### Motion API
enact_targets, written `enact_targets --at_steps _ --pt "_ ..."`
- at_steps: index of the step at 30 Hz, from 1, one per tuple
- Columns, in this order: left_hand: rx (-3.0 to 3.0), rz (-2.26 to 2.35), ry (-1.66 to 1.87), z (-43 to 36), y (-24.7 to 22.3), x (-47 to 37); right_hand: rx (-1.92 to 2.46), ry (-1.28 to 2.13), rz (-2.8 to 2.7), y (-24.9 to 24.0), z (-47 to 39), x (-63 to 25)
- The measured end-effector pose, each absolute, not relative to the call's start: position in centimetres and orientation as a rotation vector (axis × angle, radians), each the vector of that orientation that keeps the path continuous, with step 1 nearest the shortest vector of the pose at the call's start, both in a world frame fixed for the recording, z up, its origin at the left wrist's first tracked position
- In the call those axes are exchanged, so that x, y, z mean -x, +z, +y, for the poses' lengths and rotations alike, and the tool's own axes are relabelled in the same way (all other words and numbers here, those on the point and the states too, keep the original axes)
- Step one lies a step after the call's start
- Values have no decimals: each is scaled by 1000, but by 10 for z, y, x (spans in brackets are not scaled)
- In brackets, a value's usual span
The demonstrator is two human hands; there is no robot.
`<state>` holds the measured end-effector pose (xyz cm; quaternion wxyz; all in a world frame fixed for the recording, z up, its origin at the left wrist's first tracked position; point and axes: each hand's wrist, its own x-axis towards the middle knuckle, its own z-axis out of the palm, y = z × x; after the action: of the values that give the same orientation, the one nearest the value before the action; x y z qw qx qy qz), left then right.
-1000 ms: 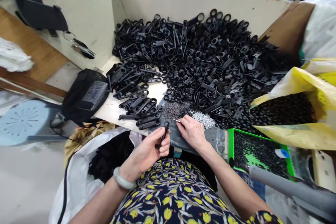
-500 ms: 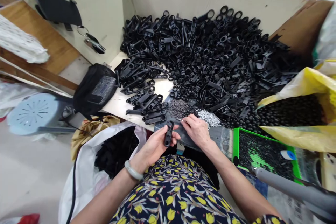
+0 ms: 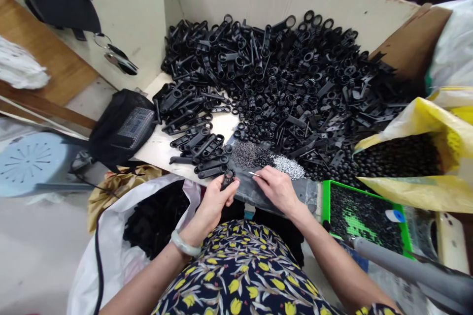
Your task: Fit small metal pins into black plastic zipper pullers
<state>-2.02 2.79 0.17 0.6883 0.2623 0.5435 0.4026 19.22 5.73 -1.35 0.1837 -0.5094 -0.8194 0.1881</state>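
Note:
Pinched between the thumb and fingers of my left hand (image 3: 211, 204) is a black plastic ring-ended lever (image 3: 228, 175); its ring end shows and the rest is covered by my fingers. My right hand (image 3: 280, 190) is closed around a thin, pale metal pick (image 3: 254, 173) whose tip points left toward the lever, without touching it. Just beyond my right hand lie a heap of small silvery pins (image 3: 290, 167) and a heap of tiny brownish-grey parts (image 3: 244, 153). A group of similar black levers (image 3: 212, 165) lies beyond my left hand.
A large pile of black plastic parts (image 3: 258, 74) fills the walled bench. To the right are a yellow bag (image 3: 399, 192) of black beads and a green tray (image 3: 326, 202) of small black pieces. A white sack (image 3: 88, 256) with black contents stands lower left, near a black pouch (image 3: 123, 120).
My left hand has turned the lever and moved left and slightly up with it, so less of it shows. My right hand keeps the pick, nearly still. The view has shifted slightly.

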Motion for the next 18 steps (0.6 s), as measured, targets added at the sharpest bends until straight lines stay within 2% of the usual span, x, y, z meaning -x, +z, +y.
enact_targets --at_steps 3,9,11,13,15,18 --pt "-1091 1475 843 34 0 12 1459 719 -2042 -5 53 -203" --pt "-1833 1657 397 51 -5 -13 1537 915 -1690 1 37 -212" --pt "-1837 1648 421 53 -8 -17 1578 1019 -1513 -3 32 -213" --pt "-1721 1588 600 52 -9 -17 1569 1126 -1331 -7 28 -213" --pt "-1521 1489 777 49 -7 -15 1518 1207 -1194 -11 27 -212" --pt "-1177 1332 851 42 2 -12 1442 1290 -1071 -15 28 -207"
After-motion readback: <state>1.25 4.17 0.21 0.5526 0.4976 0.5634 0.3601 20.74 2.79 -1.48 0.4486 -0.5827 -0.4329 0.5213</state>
